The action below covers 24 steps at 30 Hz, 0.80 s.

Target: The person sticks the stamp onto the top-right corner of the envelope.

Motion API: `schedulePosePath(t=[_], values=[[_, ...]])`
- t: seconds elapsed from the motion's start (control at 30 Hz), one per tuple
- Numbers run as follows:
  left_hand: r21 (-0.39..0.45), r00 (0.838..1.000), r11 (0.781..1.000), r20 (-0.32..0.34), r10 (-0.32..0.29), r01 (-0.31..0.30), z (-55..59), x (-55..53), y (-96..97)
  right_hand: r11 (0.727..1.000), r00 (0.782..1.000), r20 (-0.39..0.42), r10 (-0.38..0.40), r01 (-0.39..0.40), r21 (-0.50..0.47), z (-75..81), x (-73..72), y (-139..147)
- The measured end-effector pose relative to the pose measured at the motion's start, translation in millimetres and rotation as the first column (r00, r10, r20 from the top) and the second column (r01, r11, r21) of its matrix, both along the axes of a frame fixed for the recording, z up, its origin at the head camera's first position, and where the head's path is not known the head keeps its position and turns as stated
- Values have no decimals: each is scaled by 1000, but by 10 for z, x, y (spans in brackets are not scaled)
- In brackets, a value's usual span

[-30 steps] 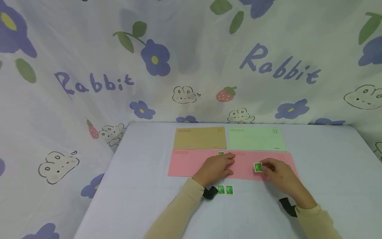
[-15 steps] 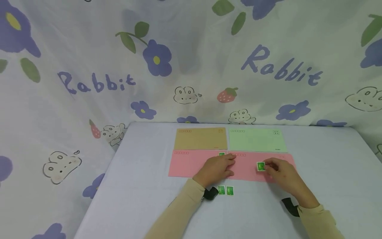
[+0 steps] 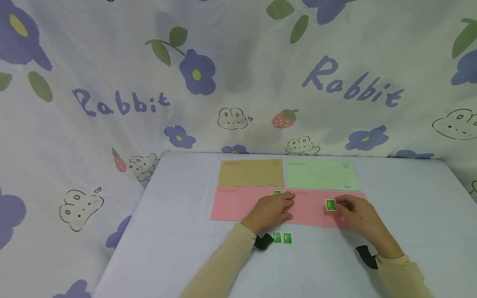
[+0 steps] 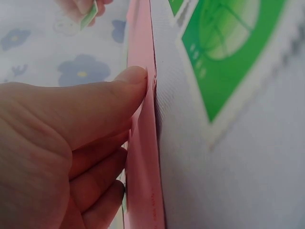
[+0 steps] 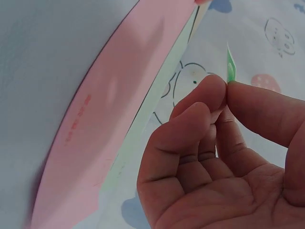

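Note:
My right hand [image 3: 359,219] pinches a small green postage stamp [image 3: 330,205] between thumb and forefinger. It holds the stamp above the right pink envelope [image 3: 307,211]; in the right wrist view the stamp [image 5: 231,70] appears nearly edge-on. With fingers spread loosely, my left hand [image 3: 266,212] rests where the two pink envelopes meet. Its thumb [image 4: 119,90] touches a pink envelope's near edge. Partly behind this hand, another green stamp [image 3: 277,193] sits at the upper right corner of the left pink envelope [image 3: 232,205].
Two loose green stamps, a left one [image 3: 277,237] and a right one [image 3: 287,238], lie in front of the envelopes. Behind the pink ones lie a brown envelope [image 3: 249,174] and a light green envelope [image 3: 320,176]. A patterned curtain [image 3: 253,82] hangs behind the white table [image 3: 179,248].
My right hand has moved a little to the right and slightly away from me, carrying the pinched stamp. My left hand has stayed in place on the envelopes.

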<state>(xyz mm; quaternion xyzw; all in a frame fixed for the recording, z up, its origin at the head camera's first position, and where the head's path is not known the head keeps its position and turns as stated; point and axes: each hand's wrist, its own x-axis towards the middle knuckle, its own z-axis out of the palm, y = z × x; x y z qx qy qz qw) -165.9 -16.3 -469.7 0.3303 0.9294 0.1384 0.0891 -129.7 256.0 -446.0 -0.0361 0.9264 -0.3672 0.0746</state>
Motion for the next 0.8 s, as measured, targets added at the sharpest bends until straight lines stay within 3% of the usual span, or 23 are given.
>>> schedulePosePath(t=[0.43, 0.8], values=[[-8, 1000, 1000, 5, -5, 5, 25, 1, -4, 1000, 1000, -16, -2, 2, 19, -34, -43, 148], [-14, 1000, 1000, -2, -6, 6, 20, -8, 3, 999, 999, 21, -41, 40, 30, -29, -75, 241]])
